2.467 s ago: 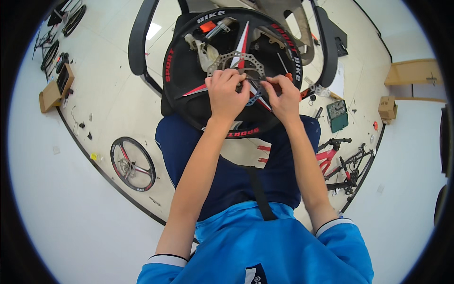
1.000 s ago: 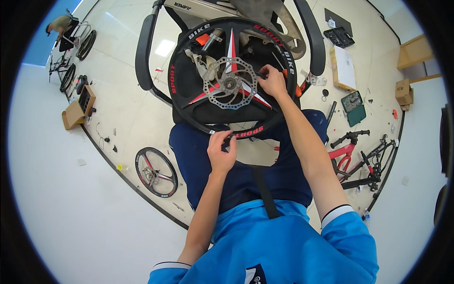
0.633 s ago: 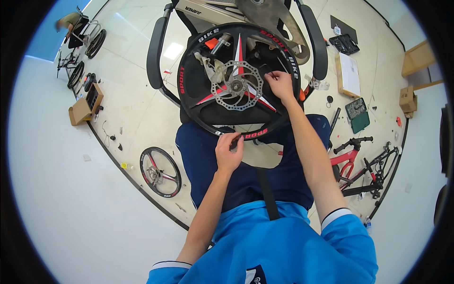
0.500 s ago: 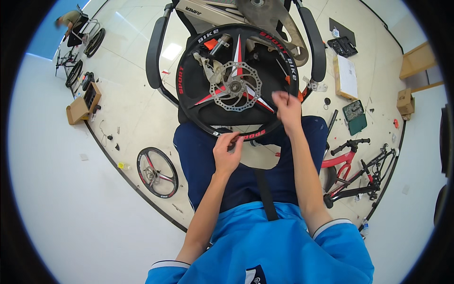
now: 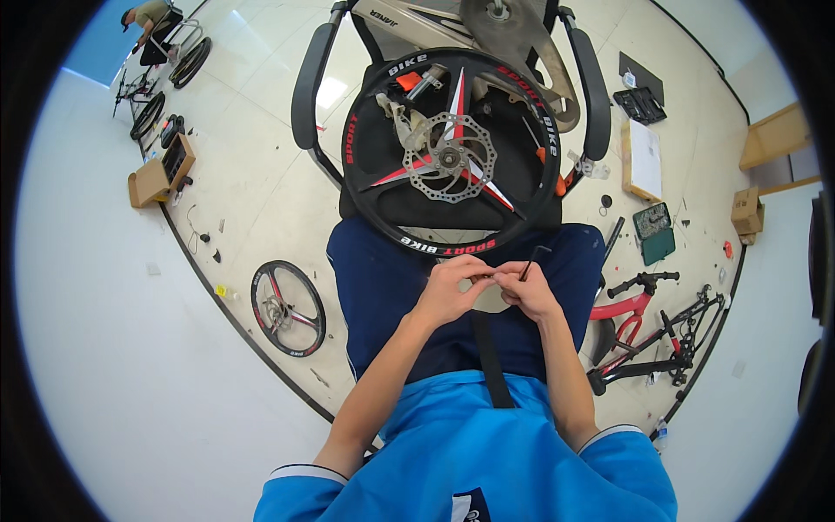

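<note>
My left hand (image 5: 450,290) and my right hand (image 5: 529,294) meet above my lap, just in front of the wheel. A black L-shaped hex key (image 5: 532,261) sticks up from the closed fingers of my right hand. The left thumb and fingers pinch together against the right fingertips; whatever is between them is too small to make out. On the chair seat (image 5: 391,209) lies a black bicycle wheel (image 5: 454,247) with red and white accents on its three spokes. A silver brake disc (image 5: 481,150) sits at its hub, facing up.
A pale bicycle frame (image 5: 416,26) rests behind the wheel, between the armrests (image 5: 311,87). Another wheel (image 5: 288,309) stands on the floor at left, with bike frames (image 5: 639,309) at right. Toolboxes (image 5: 654,233) and cartons lie about. A person (image 5: 155,22) sits far left.
My right hand has moved from the wheel's right side down to my left hand, and the hex key now shows in it. My left hand has come off the rim.
</note>
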### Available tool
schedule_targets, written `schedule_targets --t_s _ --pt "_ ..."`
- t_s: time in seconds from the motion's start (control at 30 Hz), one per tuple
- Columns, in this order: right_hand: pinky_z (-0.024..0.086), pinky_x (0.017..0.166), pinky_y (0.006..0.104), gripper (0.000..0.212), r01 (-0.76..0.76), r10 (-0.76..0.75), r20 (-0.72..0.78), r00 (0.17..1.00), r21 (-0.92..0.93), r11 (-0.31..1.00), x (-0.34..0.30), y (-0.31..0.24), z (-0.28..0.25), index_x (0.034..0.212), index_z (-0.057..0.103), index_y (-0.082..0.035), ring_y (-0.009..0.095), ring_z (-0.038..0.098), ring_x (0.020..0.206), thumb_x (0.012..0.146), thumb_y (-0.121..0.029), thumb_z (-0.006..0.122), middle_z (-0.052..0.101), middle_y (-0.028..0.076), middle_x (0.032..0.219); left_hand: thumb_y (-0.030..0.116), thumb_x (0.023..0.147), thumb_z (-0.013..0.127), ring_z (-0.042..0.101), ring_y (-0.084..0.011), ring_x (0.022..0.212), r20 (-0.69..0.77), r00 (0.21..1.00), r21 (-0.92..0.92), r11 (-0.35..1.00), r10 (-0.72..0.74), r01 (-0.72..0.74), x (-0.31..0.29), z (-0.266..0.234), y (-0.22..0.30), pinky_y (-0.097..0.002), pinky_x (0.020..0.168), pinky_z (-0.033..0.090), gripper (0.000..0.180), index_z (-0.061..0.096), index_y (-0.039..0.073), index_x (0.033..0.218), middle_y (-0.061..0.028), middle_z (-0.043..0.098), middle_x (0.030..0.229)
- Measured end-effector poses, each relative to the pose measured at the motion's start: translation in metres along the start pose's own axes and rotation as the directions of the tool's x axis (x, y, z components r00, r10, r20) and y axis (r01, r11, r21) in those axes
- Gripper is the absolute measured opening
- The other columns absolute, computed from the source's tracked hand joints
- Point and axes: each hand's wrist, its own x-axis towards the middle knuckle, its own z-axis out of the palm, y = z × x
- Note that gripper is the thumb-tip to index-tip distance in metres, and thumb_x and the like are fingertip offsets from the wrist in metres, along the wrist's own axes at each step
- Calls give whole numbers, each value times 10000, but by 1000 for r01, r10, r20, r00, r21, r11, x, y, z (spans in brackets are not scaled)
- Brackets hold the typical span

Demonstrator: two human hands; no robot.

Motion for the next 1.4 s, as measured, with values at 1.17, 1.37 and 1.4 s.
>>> schedule_targets --t_s 1.17,1.37,1.4 --pt "313 472 238 208 -155 101 -195 976 -286 946 26 33 -6 879 704 9 19 377 528 894 -185 775 422 -97 594 13 807 777 743 -159 776 -71 968 430 883 241 -188 166 -107 -14 -270 731 573 440 635 49 1222 -89 772 917" --pt "307 486 242 198 -151 92 -202 975 -303 941 25 31 -3 873 698 8 18 364 536 890 -174 775 414 -99 597 9 817 757 747 -183 777 -20 971 455 867 238 -204 168 -108 -12 -286 743 580 429 631 56 1224 -87 771 918" --pt "307 491 243 197 -151 90 -201 975 -313 938 24 30 -3 872 697 8 17 362 539 889 -172 775 413 -99 598 6 819 752 748 -186 780 -15 974 459 867 227 -196 168 -109 -11 -289 745 581 424 631 57 1223 -88 771 921"
